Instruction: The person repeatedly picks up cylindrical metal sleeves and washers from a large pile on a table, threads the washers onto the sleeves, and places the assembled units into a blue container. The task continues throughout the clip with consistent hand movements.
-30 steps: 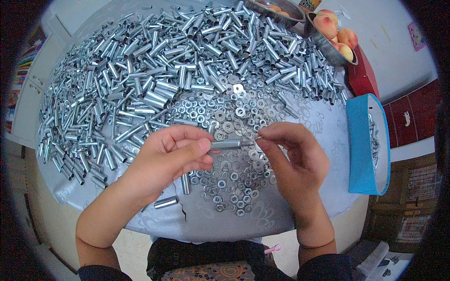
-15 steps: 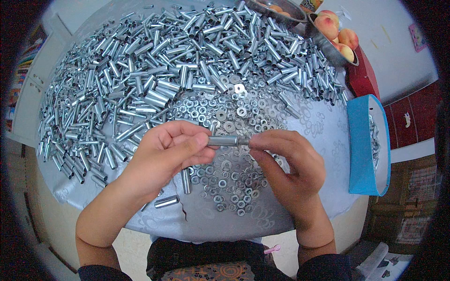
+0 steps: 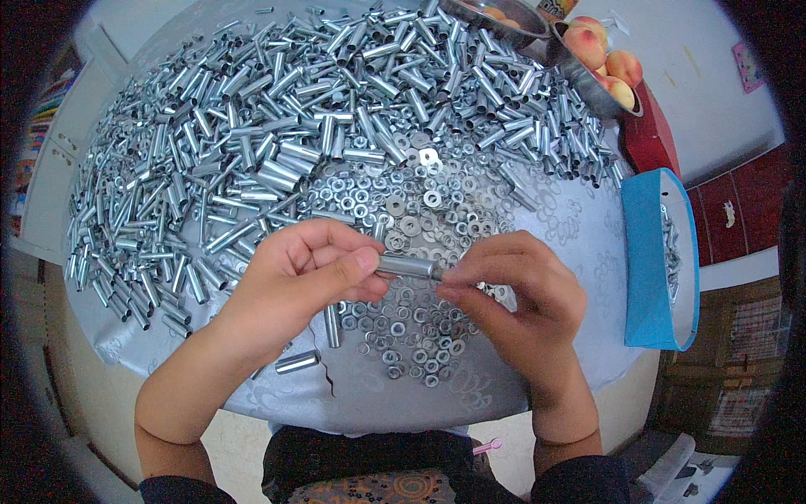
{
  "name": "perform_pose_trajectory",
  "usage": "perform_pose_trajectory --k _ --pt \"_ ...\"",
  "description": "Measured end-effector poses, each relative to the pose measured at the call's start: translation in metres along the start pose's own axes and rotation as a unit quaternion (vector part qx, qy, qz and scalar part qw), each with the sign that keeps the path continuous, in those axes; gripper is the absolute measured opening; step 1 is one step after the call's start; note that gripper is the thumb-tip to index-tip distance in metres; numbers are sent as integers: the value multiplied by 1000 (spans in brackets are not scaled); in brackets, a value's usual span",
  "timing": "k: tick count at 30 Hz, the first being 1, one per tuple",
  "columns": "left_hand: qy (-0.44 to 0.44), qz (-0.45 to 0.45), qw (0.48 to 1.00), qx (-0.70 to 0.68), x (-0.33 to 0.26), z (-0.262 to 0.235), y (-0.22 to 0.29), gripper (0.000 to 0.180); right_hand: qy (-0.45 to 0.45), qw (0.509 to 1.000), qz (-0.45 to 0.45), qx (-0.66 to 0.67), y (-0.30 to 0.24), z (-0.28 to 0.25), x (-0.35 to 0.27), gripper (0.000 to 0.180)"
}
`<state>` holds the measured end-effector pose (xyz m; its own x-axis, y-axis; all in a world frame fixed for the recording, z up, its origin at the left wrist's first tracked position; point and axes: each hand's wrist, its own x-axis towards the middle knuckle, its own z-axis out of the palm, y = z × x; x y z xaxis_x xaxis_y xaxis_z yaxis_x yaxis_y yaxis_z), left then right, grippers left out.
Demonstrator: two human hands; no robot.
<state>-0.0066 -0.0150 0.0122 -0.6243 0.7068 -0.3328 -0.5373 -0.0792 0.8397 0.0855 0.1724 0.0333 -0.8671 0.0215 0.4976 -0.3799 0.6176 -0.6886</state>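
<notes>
Between my two hands a shiny metal sleeve (image 3: 406, 266) is held over the table, its right end tipped slightly down. My left hand (image 3: 315, 273) pinches its left end between thumb and fingers. At the other end, the thumb and fingertips of my right hand (image 3: 529, 298) close on the narrower tip; whether a nut or washer sits there is hidden by the fingers. Below and behind the hands lie loose nuts and washers (image 3: 432, 357). A single sleeve (image 3: 297, 362) rests near the table's front edge, and another sleeve (image 3: 333, 326) lies just beside my left hand.
A large heap of metal sleeves and bolts (image 3: 277, 126) covers the far and left table. A blue fabric box (image 3: 642, 260) with metal parts inside stands at the right edge. Behind it are a red box (image 3: 651, 139) and a metal bowl of peaches (image 3: 579, 80).
The sleeve has tilted, its right end now lower. My right fingertips have moved slightly down and left, closer against its end. My left hand keeps its grip.
</notes>
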Motion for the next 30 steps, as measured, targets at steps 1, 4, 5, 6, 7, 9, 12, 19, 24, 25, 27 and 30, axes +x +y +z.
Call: perform_pose_trajectory --k 1,4,5,6,7,9,12,19,24,25,27,30 --pt "-1 1 1000 0 0 0 0 21 -5 1000 -6 -10 -1 -1 -1 24" --pt "-3 3 1000 0 0 0 0 20 -21 999 -11 -36 -5 0 -1 26" --pt "-3 4 1000 -1 0 0 0 20 -27 999 -11 -44 -6 0 -1 27" --pt "-2 3 1000 -2 0 0 0 20 -22 999 -22 -41 -6 0 0 27" --pt "-2 2 1000 -4 0 -1 0 20 -17 999 -33 -38 -6 -1 1 27" --pt "-1 2 1000 -7 0 -1 1 20 -7 998 -45 -35 -7 -1 1 28" --pt "3 4 1000 -13 -1 -1 0 20 5 998 -54 -35 -5 -1 0 29" --pt "3 2 1000 -24 0 -2 0 20 -2 995 -74 -68 -5 -1 -3 27" --pt "-2 0 1000 -15 -1 -1 1 21 5 994 -87 -63 -3 -2 -4 27" --pt "-4 -1 1000 -15 -1 -1 0 21 8 994 -86 -64 -3 -2 -3 27" --pt "-8 -3 1000 -18 -1 -1 1 21 10 994 -86 -60 -3 -2 -4 28" --pt "-9 -7 1000 -26 -1 0 1 21 1 995 -90 -50 -2 -2 -5 29"
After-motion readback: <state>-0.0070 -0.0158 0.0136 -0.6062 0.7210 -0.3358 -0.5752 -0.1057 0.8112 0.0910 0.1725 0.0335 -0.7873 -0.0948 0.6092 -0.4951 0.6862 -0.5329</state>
